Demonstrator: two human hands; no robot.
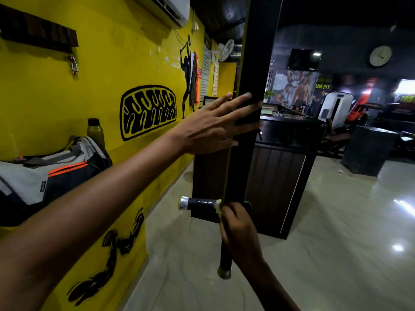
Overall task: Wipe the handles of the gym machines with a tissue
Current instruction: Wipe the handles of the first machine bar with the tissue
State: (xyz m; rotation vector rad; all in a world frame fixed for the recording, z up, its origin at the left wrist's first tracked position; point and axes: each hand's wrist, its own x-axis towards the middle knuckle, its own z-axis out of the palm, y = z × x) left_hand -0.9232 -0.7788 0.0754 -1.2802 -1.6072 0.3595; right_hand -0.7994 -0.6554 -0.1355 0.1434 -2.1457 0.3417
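The handle (200,203) is sticking out sideways from the black post (251,86), low down near the floor. Its long axis is lying level, and its silver end cap is pointing left, toward the yellow wall (89,86). A second black bar is going down from the same place, ending in a metal cap just above the floor.

The right hand (238,230) is sitting at the inner end of the handle, where it is joining the post. Its fingers are curling around a tissue (217,206) and pressing it on the handle; only a small pale edge of the tissue is showing.

The left hand (211,129) is higher up, with fingers straight and spread, and the fingertips are resting flat on the post. It is holding nothing.

A sports bag (45,171) and a bottle (95,131) are standing by the wall.
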